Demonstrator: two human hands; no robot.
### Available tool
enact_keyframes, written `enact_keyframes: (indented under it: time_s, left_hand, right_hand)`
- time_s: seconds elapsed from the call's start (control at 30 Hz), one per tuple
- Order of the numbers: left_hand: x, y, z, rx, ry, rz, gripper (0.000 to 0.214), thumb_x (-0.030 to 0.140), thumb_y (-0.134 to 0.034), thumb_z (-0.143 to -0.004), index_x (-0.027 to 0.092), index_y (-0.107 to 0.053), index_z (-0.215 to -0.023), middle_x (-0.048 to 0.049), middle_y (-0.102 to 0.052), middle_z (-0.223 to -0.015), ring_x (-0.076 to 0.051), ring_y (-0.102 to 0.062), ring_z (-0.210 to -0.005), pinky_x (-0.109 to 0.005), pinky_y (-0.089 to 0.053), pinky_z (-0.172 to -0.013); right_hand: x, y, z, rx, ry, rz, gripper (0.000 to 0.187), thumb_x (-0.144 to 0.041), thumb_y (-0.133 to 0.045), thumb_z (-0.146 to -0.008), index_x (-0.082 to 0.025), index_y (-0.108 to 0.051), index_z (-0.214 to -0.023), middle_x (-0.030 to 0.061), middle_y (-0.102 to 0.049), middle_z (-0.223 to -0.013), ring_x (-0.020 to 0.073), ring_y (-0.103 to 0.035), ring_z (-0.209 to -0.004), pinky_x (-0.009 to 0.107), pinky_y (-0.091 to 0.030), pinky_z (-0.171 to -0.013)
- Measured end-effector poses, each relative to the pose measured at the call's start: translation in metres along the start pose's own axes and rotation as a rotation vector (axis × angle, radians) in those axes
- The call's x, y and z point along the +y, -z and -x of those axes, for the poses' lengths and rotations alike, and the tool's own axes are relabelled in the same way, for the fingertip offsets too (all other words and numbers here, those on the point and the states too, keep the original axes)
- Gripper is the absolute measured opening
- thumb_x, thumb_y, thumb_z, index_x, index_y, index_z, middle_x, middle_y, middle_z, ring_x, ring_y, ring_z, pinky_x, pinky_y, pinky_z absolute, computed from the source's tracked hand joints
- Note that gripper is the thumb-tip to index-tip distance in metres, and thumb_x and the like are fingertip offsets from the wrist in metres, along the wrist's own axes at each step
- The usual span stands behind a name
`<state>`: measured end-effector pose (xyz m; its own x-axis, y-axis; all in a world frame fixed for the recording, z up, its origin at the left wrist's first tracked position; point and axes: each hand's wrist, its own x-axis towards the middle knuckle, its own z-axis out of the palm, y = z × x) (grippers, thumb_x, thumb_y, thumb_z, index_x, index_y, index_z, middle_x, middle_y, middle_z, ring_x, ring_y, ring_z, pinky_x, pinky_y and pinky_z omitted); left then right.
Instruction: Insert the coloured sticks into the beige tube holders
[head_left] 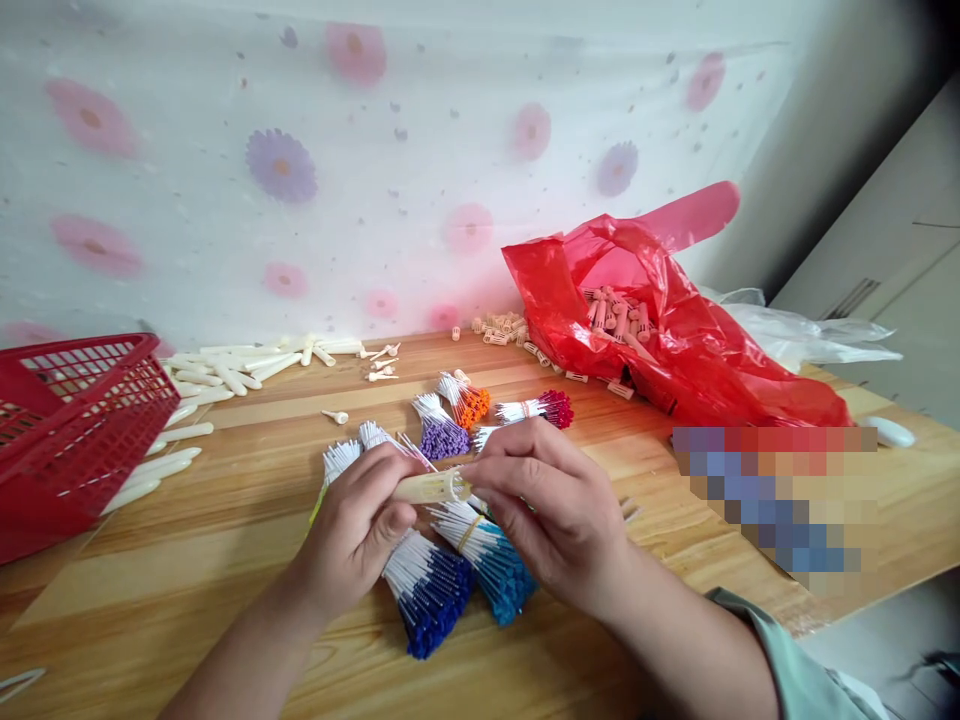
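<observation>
Nearest: two forearms entering from the lower edge, the right one in a grey-green sleeve [787,675].
Far left: red mesh basket [82,430], at the edge of the wooden table [225,590].
Beside it: loose heap of cream handles [225,372], lying flat, a few just beside the basket's wall.
Centre: left hand [360,530], fingers closed around one end of a cream tube [429,488]. The tube is held level above the table, between both hands.
Right hand [547,510]: thumb and fingertips pinched on the tube's other end.
Under the hands: dark blue brush bundle [431,600] and light blue brush bundle [499,570], side by side, touching.
Behind them: purple bundle [442,437], orange bundle [471,402], red bundle [544,408], white stems fanned out.
Right: red plastic bag [675,350], open, with pink small parts [619,315] inside and more spilled just beside it.
Far right: clear plastic bag [810,340], crumpled.
</observation>
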<state>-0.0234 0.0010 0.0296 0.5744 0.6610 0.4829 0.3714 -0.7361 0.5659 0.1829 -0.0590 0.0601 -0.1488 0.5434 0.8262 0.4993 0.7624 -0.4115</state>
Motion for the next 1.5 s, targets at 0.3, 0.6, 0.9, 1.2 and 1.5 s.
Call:
enact_keyframes:
  time_s: [0.3,0.6,0.9,1.2,1.5]
  left_hand:
    - [-0.001,0.002,0.001,0.001,-0.043,-0.205,0.030,0.040,-0.042,-0.092,0.018,-0.062,-0.093,-0.0070,-0.061,-0.086,-0.019,-0.057,-0.079,-0.026,-0.046,-0.070]
    - [0.000,0.003,0.003,0.010,-0.050,-0.270,0.031,0.040,-0.042,-0.092,0.019,-0.065,-0.095,-0.0074,-0.064,-0.088,-0.020,-0.059,-0.081,-0.026,-0.045,-0.070]
    - [0.003,0.002,0.002,0.076,-0.080,-0.412,0.029,0.039,-0.044,-0.092,0.019,-0.065,-0.094,-0.0052,-0.063,-0.086,-0.017,-0.060,-0.075,-0.024,-0.043,-0.064]
    - [-0.018,0.015,-0.001,0.264,0.311,-0.106,0.030,0.044,-0.044,-0.089,0.018,-0.055,-0.079,0.0024,-0.048,-0.062,-0.013,-0.046,-0.055,-0.022,-0.035,-0.052]
    - [-0.056,0.026,-0.006,0.148,0.637,-0.338,0.019,0.039,-0.053,-0.079,0.022,-0.055,-0.071,0.0008,-0.056,-0.060,-0.018,-0.051,-0.056,-0.024,-0.031,-0.052]
  right_hand:
    - [0.020,0.003,-0.001,-0.104,0.082,0.109,0.009,-0.010,-0.058,-0.084,-0.018,-0.061,-0.085,0.0050,-0.060,-0.082,0.0150,-0.056,-0.076,0.030,-0.049,-0.070]
    - [0.023,0.000,-0.003,-0.157,-0.069,-0.141,0.011,-0.010,-0.054,-0.084,-0.017,-0.062,-0.080,0.0050,-0.059,-0.081,0.0143,-0.057,-0.077,0.029,-0.048,-0.071]
    - [0.029,-0.012,0.001,-0.073,-0.490,-0.532,0.006,-0.020,-0.067,-0.079,-0.021,-0.071,-0.074,0.0039,-0.056,-0.097,0.0168,-0.054,-0.096,0.034,-0.041,-0.091]
    - [0.048,-0.017,0.001,-0.039,-0.464,-0.487,0.016,-0.026,-0.059,-0.085,-0.025,-0.073,-0.094,0.0058,-0.059,-0.109,0.0189,-0.054,-0.109,0.037,-0.041,-0.097]
    - [0.036,-0.070,-0.037,-0.855,-0.374,0.432,0.014,-0.028,-0.061,-0.077,-0.018,-0.071,-0.076,0.0062,-0.071,-0.081,0.0193,-0.065,-0.078,0.026,-0.046,-0.067]
